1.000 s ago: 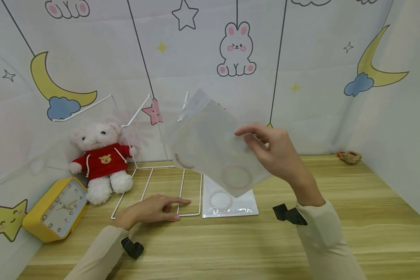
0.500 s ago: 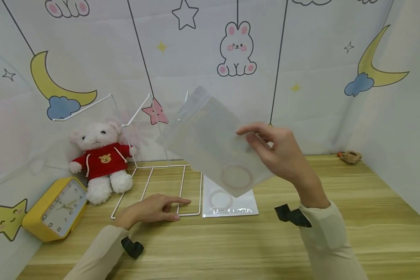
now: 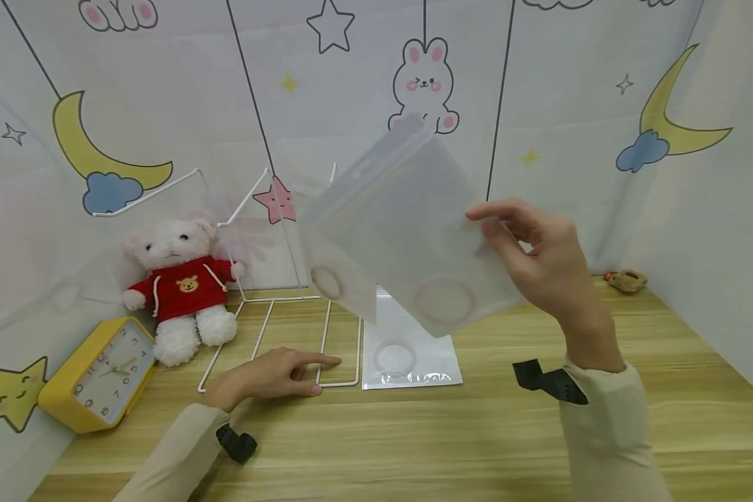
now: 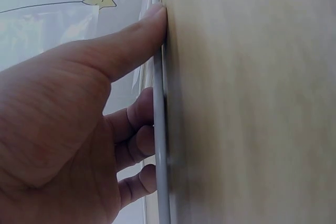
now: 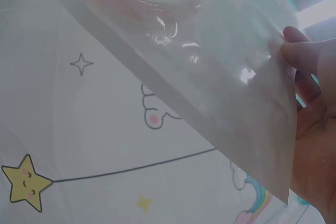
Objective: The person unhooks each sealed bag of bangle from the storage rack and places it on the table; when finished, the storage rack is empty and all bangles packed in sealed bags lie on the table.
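Observation:
My right hand (image 3: 542,258) pinches a translucent zip bag (image 3: 408,202) by its right edge, between thumb and fingers, up in front of the backdrop. A faint pinkish ring shows near its lower corner. In the right wrist view the glossy bag (image 5: 210,77) spans the area left of the fingers. My left hand (image 3: 276,373) lies on the front of a white wire rack (image 3: 341,385), index finger extended; in the left wrist view the thumb and fingertips touch its rod (image 4: 161,182). Behind the held bag is a second ringed bag (image 3: 351,296) by the rack, partly hidden.
Another silvery-white bag (image 3: 433,359) with a ring lies flat on the wooden table (image 3: 376,446), right of the rack. A white teddy bear (image 3: 188,286) in a red hoodie and a yellow alarm clock (image 3: 109,376) stand at the left. A small brown object (image 3: 627,281) sits back right.
My right hand has moved right and up with the zip bag, uncovering the ringed bag behind it and more of the flat bag. The left hand stays put.

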Tool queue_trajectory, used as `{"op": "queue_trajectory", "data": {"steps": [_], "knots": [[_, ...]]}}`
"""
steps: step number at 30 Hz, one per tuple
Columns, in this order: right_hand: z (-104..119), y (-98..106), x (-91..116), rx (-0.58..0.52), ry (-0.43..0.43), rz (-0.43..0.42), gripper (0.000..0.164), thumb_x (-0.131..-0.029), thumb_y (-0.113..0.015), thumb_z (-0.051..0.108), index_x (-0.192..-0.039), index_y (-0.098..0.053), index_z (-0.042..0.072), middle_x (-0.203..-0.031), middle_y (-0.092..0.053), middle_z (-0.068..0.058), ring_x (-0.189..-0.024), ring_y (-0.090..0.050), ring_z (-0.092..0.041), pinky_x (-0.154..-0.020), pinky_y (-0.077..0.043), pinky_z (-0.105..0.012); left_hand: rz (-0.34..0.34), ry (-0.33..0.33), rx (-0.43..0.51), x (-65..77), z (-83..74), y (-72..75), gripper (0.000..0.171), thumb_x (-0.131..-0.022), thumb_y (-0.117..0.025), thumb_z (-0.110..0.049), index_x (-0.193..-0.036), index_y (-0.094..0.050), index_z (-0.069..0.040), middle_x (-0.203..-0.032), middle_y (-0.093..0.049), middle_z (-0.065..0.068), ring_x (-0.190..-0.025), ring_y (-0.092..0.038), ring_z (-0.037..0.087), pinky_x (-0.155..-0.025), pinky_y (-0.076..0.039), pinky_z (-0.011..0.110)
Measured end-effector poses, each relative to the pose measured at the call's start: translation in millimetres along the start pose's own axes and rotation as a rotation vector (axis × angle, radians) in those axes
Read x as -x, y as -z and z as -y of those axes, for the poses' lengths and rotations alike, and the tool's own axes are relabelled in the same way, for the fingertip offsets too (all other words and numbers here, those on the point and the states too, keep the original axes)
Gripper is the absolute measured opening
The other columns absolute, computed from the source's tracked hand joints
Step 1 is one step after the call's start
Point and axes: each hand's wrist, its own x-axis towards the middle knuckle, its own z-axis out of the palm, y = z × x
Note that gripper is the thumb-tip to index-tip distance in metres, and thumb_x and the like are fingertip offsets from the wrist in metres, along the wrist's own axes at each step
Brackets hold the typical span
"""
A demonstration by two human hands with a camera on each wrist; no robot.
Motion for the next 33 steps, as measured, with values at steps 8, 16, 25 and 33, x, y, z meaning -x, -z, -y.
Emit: {"op": "queue_trajectory", "data": {"steps": [8,16,25,33], "knots": [[-10,22,2,0.032,-0.025,-0.085,0.023,-0.093,-0.058,-0.015,-0.11,-0.071,-0.005,-0.105,-0.071,-0.01,-0.085,-0.066,-0.01,-0.072,-0.049,-0.017,0.003,0.003,0.01,0.0,-1.0,0.9,0.051,-0.096,-0.068,-0.037,-0.143,-0.058,-0.019,-0.064,-0.043,-0.011,-0.058,-0.038,0.002,-0.057,-0.033,0.024],[-32,31,5,0.051,-0.098,-0.114,0.025,-0.095,-0.058,-0.011,-0.11,-0.073,0.001,-0.104,-0.071,-0.009,-0.069,-0.056,-0.012,-0.06,-0.043,-0.019,0.003,-0.003,0.014,0.1,-0.4,0.0,0.051,-0.096,-0.067,-0.038,-0.143,-0.058,-0.02,-0.064,-0.043,-0.012,-0.057,-0.038,0.002,-0.056,-0.033,0.024],[-60,36,11,0.099,-0.208,-0.094,0.021,-0.097,-0.059,-0.003,-0.114,-0.071,0.001,-0.101,-0.067,0.004,-0.051,-0.037,-0.01,-0.05,-0.033,-0.021,-0.005,0.001,-0.005,-0.4,-0.7,0.6,0.051,-0.096,-0.067,-0.04,-0.142,-0.058,-0.021,-0.065,-0.042,-0.011,-0.058,-0.037,0.002,-0.057,-0.033,0.025],[-95,35,23,0.052,-0.361,-0.058,0.021,-0.099,-0.058,0.0,-0.118,-0.068,-0.001,-0.109,-0.064,0.005,-0.067,-0.047,-0.01,-0.056,-0.038,-0.019,-0.005,-0.002,0.001,0.5,-2.2,0.6,0.051,-0.096,-0.068,-0.038,-0.142,-0.058,-0.018,-0.064,-0.042,-0.011,-0.057,-0.037,0.001,-0.056,-0.032,0.024]]}}
